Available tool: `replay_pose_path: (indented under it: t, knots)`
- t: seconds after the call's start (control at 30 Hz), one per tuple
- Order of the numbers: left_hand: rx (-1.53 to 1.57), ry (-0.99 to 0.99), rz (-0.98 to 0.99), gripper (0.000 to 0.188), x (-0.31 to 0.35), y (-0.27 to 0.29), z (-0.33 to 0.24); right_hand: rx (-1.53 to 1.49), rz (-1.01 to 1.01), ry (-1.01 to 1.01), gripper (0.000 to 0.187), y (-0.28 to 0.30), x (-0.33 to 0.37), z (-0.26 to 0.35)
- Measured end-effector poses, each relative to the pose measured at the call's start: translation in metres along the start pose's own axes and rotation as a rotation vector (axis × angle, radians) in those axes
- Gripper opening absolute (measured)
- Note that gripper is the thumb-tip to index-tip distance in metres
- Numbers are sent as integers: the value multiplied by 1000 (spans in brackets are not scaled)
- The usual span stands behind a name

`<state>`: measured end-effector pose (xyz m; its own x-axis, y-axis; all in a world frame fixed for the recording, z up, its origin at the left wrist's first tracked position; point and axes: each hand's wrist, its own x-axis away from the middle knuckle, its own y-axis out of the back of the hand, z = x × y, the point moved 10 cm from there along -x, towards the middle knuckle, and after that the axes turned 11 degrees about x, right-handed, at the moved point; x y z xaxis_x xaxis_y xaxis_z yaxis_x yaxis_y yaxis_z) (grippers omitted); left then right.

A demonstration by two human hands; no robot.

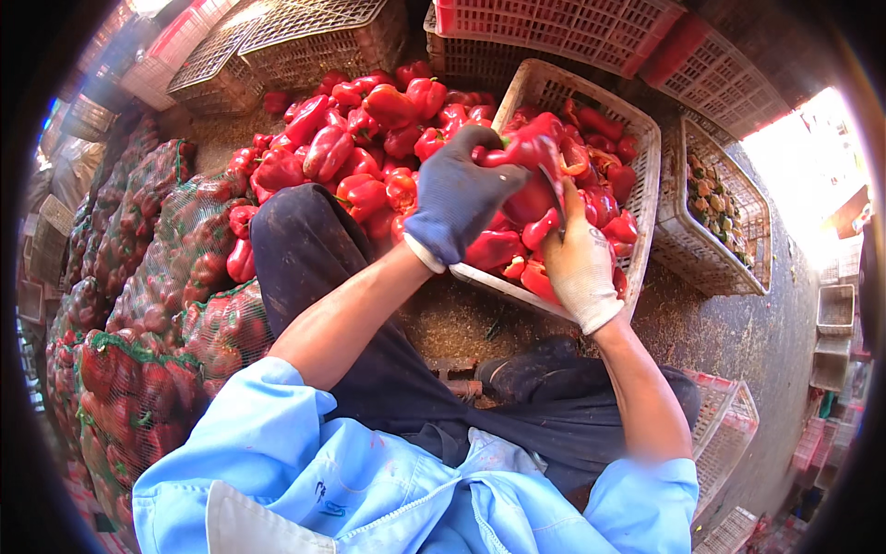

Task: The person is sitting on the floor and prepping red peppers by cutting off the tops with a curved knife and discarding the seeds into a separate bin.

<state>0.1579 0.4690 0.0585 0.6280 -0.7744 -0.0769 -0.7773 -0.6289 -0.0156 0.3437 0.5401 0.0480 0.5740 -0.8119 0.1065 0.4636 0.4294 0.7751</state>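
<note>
My left hand (460, 198), in a blue-grey glove, is closed around a red bell pepper (537, 148) above a white plastic crate (652, 175). A thin dark blade lies against the pepper's right side. It belongs to a knife (553, 187) gripped in my right hand (581, 268), which wears a pale glove; the handle is hidden in the fingers. Below both hands, the crate holds many red peppers, some cut open. Left of the crate, a heap of whole red peppers (329, 152) lies on the floor.
Net sacks of red peppers (138, 388) stand along the left. A crate of pepper cores (688, 208) sits right of the pepper crate. Stacked crates (314, 42) line the back, and another crate (724, 415) is beside my right knee.
</note>
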Motion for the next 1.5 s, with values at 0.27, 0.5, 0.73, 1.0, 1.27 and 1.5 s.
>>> replay_pose_path:
  t: [0.27, 0.5, 0.73, 1.0, 1.27, 1.5]
  knots:
    - [459, 199, -135, 57, -21, 33, 17, 142, 101, 69, 57, -12, 4, -25]
    - [155, 139, 21, 59, -28, 28, 9, -388, 2, -130, 43, 28, -8, -27]
    - [-51, 42, 359, 58, 1, -22, 3, -570, 74, 35, 48, 30, -16, 6]
    - [141, 65, 471, 52, 16, -31, -5, -727, 257, -9, 39, 36, -4, 16]
    - [333, -73, 589, 44, 39, -41, -57, -777, 178, 30, 31, 42, -30, -39]
    - [353, -335, 372, 51, 37, -16, -69, -943, 42, -155, 28, 40, -30, -73]
